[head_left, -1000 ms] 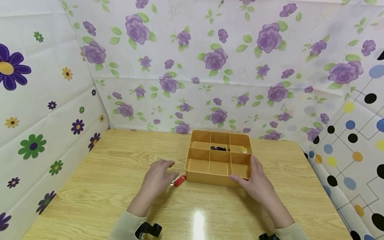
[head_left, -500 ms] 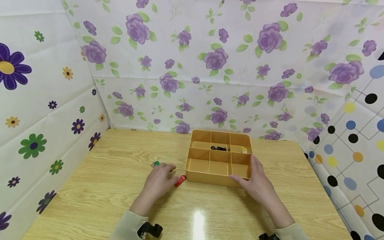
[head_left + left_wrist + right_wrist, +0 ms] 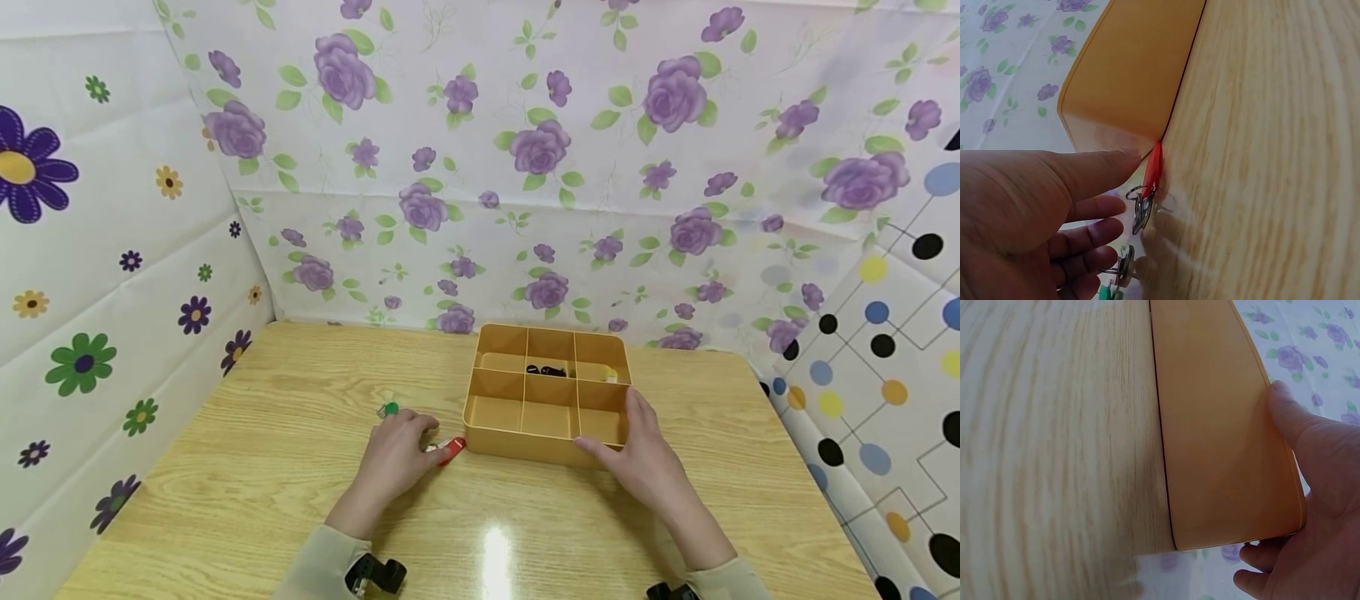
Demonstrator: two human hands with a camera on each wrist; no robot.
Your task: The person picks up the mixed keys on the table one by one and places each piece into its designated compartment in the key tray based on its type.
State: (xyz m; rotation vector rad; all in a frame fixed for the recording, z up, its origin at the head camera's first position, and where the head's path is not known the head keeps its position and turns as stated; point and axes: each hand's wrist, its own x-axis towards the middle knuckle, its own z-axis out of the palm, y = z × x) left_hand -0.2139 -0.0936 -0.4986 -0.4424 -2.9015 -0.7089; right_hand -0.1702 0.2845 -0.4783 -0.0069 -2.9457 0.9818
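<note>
My left hand (image 3: 396, 454) is low over the table, thumb and fingers apart. Its thumb tip overlaps the near end of a red key tag (image 3: 454, 448) in the head view. In the left wrist view the key tag (image 3: 1154, 165), with a metal ring, lies against the corner of a tan divided box (image 3: 1129, 56), just past the thumb and fingers. My right hand (image 3: 648, 467) grips the front right corner of the box (image 3: 525, 445), thumb on the front rim, fingers round the right side. A green key tag (image 3: 392, 408) lies beyond my left hand, partly covered by it.
Six compartments divide the box. Black items (image 3: 553, 372) lie in the back middle one, and a yellow and white item (image 3: 611, 375) in the back right one. Patterned cloth (image 3: 420, 267) hangs behind and beside the wooden table (image 3: 300, 400).
My left hand has come slightly towards me and the red key tag, uncovering the green key tag. My right hand and the box have stayed in place.
</note>
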